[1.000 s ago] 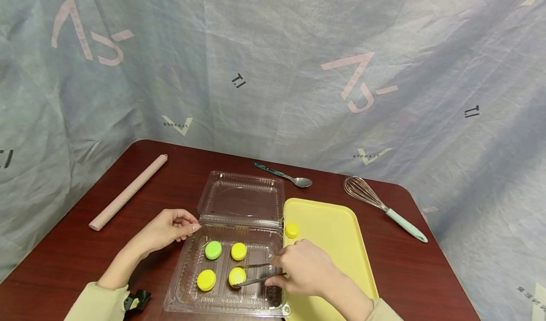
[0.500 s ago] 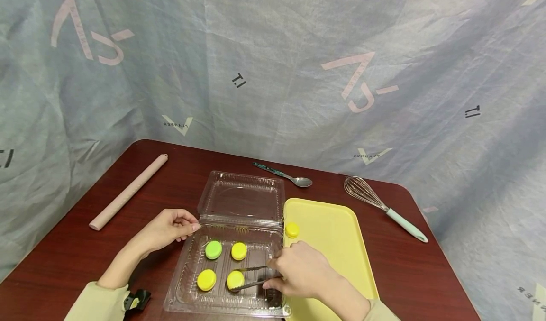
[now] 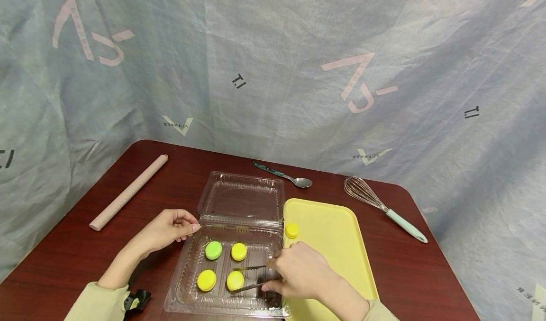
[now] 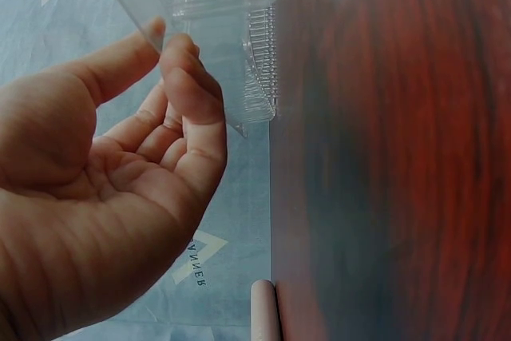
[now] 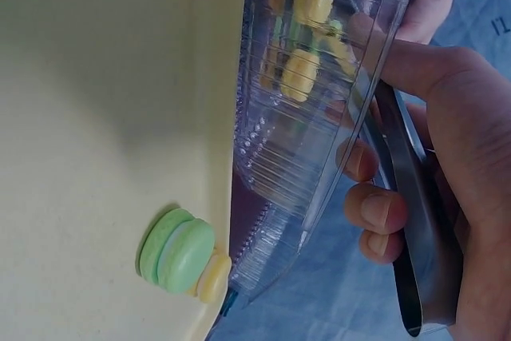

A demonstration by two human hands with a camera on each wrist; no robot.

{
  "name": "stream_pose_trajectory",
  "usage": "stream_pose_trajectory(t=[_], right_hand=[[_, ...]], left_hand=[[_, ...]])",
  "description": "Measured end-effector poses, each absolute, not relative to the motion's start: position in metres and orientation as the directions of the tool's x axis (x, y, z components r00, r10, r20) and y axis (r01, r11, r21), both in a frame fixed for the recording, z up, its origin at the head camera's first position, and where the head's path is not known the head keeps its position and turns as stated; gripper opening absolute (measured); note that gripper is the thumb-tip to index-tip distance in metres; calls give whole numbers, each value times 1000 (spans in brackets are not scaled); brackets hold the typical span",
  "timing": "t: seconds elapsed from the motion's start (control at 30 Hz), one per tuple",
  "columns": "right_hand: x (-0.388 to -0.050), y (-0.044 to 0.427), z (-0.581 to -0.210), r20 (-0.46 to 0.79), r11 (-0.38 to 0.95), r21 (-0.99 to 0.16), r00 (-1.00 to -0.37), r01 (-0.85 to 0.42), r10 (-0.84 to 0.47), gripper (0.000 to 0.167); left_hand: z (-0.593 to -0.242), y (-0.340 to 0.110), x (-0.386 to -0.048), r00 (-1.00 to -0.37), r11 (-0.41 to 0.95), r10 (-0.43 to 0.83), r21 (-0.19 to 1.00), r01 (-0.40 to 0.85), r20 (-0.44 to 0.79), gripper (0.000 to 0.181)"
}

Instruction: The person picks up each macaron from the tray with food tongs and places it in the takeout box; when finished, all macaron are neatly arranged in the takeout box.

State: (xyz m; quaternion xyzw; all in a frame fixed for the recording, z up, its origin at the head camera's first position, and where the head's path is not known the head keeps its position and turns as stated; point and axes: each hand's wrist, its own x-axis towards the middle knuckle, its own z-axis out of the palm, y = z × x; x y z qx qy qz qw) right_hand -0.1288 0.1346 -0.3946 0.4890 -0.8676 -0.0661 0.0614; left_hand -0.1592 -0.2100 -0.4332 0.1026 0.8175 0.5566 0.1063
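Observation:
A clear plastic clamshell box (image 3: 179,292) lies with its lid folded back. My left hand (image 3: 170,229) pinches the box's rim near the hinge, thumb against fingertips; the left wrist view shows this hand (image 4: 136,149) too. My right hand (image 3: 303,271) holds metal tongs (image 3: 249,287) over the box's right wall. Between the tong tips a yellow macaron (image 3: 235,280) sits in the base, with a small gap at the upper tip. Beside it in the box are a yellow macaron (image 3: 206,280), another yellow macaron (image 3: 239,252) and a green macaron (image 3: 213,250).
A yellow tray (image 3: 328,221) adjoins the box on the right, bearing a yellow macaron (image 3: 292,230) and a green macaron (image 5: 180,251), which my hand hides in the head view. Around them lie a spoon (image 3: 281,174), a whisk (image 3: 384,207) and a pink rolling pin (image 3: 128,193).
The macaron at the tongs has shifted slightly left and nearer to me, down into the box base. The tong tips have since spread a little. My left hand stays put.

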Motion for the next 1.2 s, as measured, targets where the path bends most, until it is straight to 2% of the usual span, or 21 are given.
stream_pose_trajectory(t=[0.6, 1.2], right_hand=[[-128, 137, -393, 25, 540, 156, -544, -827, -839, 43], [-130, 149, -388, 45, 583, 52, -581, -811, -813, 42]], left_hand=[[-434, -212, -160, -951, 352, 302, 935, 49, -64, 23], [-436, -212, -161, -948, 340, 313, 938, 62, -51, 23]])
